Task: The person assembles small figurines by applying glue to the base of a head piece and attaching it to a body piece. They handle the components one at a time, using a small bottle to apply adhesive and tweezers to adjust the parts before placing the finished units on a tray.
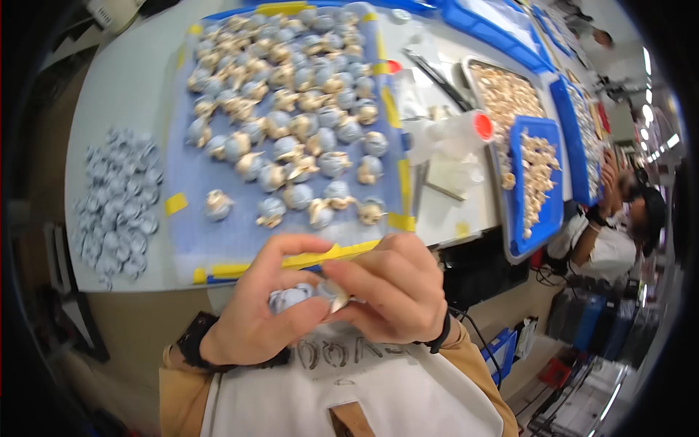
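Near my chest, in front of the table's edge, my two hands meet. My left hand (251, 320) is closed around a small grey-blue rounded piece (291, 297). Fingers of my right hand (400, 288) pinch a small cream piece (339, 300) against its right side; the fingertips partly hide where the two meet. Just beyond lies a tray with a blue lining (196, 244) and yellow tape along its rim. Many small grey-blue and cream figure heads (298, 195) lie on it, tightly grouped at the back and looser toward the front.
A pile of loose grey-blue pieces (120, 211) lies left of the tray. To the right stand white bottles with red caps (483, 125), a blue tray (557, 211) of cream parts and a metal tray (470, 67) of more. Another person (608, 244) sits at far right.
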`<state>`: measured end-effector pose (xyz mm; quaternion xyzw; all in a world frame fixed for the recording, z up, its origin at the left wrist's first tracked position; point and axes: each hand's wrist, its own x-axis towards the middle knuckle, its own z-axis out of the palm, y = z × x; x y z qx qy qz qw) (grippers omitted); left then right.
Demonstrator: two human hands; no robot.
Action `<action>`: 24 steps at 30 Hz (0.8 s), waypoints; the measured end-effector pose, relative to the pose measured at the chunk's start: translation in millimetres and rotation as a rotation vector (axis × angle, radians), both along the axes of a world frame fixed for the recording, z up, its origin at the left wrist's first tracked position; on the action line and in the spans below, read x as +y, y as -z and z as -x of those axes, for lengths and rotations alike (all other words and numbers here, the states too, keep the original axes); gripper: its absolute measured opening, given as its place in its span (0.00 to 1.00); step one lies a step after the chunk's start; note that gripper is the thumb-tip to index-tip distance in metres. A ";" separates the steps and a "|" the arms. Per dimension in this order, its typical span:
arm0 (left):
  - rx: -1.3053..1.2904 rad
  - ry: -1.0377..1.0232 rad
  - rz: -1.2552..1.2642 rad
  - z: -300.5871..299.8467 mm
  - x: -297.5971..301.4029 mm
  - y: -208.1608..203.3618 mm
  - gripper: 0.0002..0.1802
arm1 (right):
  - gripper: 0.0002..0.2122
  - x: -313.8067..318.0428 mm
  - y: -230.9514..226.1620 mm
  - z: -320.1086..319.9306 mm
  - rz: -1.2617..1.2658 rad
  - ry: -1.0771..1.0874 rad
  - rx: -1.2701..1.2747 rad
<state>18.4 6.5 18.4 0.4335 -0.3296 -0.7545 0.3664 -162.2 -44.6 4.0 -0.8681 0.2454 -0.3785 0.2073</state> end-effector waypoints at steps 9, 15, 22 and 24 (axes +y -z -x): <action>0.021 0.171 0.003 -12.1 -7.2 5.8 0.13 | 0.27 -6.0 -9.5 21.6 -0.154 -0.160 0.005; 0.418 -0.589 -0.229 -40.4 -19.7 5.8 0.20 | 0.14 -60.7 -39.0 194.3 -0.137 0.981 0.191; 0.515 -0.042 -0.161 0.3 -11.2 13.1 0.20 | 0.12 -165.9 -32.0 283.7 -0.199 0.962 0.738; 0.544 0.037 -0.210 3.7 -14.4 13.3 0.19 | 0.12 -174.5 -27.4 285.9 -0.233 0.933 0.808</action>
